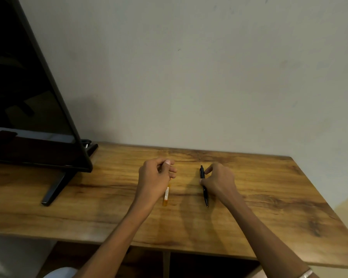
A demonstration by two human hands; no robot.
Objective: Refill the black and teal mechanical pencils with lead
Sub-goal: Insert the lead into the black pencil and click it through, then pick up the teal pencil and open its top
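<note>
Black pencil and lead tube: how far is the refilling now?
Nothing looks refilled yet. In hand: the right hand grips the black pencil on the table; the left hand holds the orange lead tube. Left: loading both pencils; no teal pencil visible.

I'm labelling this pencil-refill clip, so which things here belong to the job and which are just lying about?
Part of the job:
black pencil, gripped by the right hand
orange lead tube, lying on the desk by the left hand, which pinches something too small to tell

Just there:
monitor on its stand
wooden desk

No teal pencil in view.
</note>
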